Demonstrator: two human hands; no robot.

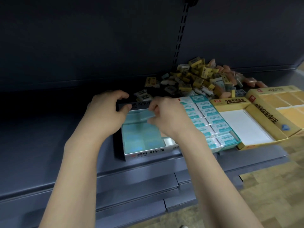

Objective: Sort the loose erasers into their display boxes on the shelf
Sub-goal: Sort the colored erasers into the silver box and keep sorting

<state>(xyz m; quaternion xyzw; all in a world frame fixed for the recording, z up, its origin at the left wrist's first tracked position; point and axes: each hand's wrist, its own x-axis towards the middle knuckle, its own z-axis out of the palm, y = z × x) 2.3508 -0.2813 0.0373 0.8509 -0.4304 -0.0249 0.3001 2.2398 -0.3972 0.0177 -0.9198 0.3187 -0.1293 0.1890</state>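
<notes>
Teal-wrapped erasers point(141, 127), light, stiff little blocks, probably slick, are best pinched by their short edges. We pinch one between our right hand point(166, 116) fingers over the silver display box point(144, 153); our left hand point(110, 111) curls on its back wall. Loose erasers point(202, 78) lie behind.

Both hands are over a silver display box point(144, 153) at the front of the dark shelf point(49, 145). The left hand point(110, 111) curls over the box's back flap; the right hand point(166, 116) pinches a pale teal eraser point(139, 115) above others already inside. Just right stands a box of teal-and-white erasers point(212, 122), then an open yellow box point(246, 127) (white floor bare). A loose eraser pile point(202, 78) lies behind.
</notes>
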